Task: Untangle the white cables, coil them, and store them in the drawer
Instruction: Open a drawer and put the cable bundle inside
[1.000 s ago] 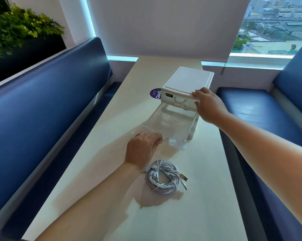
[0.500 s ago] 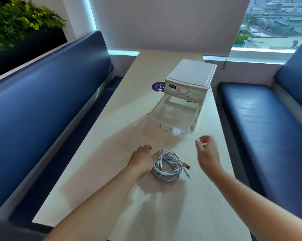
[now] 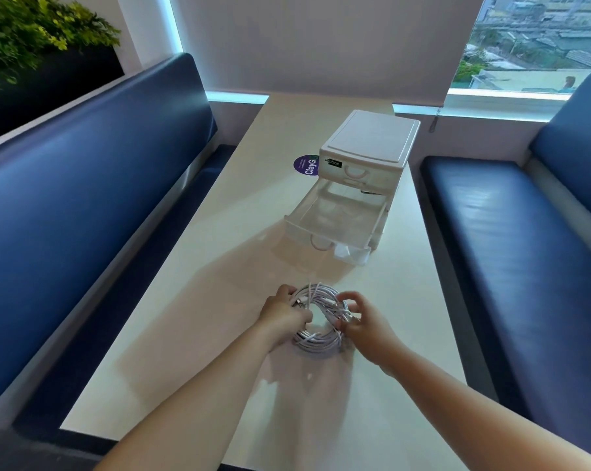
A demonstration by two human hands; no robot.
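- head view: a small white plastic drawer unit (image 3: 369, 144) stands on the far half of the pale counter (image 3: 202, 317). its top drawer (image 3: 355, 171) is pushed in, and what it holds cannot be told.
- the lower drawer (image 3: 299, 229) is pulled well out toward the person. it is translucent, with a curved finger pull in its front wall, and its clear floor shows plainly.
- the white cables (image 3: 318, 339) are outside the drawer, at the middle of the counter, near the drawer's front wall but apart from it.
- they form one round coil of many thin white loops lying close together. a few plug ends cross the upper part of the ring.
- the left grip (image 3: 284, 314) is clamped on the coil's left side, fingers curled over the loops.
- the right grip (image 3: 362, 321) is closed on the coil's right side, thumb and fingers pinching strands there.
- whether the coil rests on the counter or is raised off it cannot be told.
- a round purple sticker (image 3: 306, 165) lies on the counter just beside the unit's left side.
- blue padded benches (image 3: 83, 198) flank the counter, with a green plant (image 3: 32, 32) at upper left and a window (image 3: 542, 39) at upper right.
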